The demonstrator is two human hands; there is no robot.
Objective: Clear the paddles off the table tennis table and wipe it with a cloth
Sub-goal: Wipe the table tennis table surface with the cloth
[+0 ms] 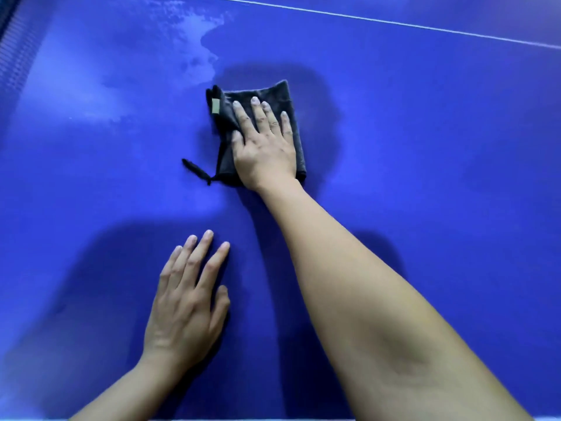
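A folded dark grey cloth lies flat on the blue table tennis table, a little above the middle of the view. My right hand presses down on the cloth with its fingers spread flat over it. A small tan label and a hanging loop show on the cloth's left side. My left hand rests palm down on the bare table surface nearer to me, fingers apart, holding nothing. No paddles are in view.
Pale, streaky patches cover the tabletop to the upper left of the cloth. The net runs along the far left edge. A white line crosses the top right. The table's near edge shows at the bottom.
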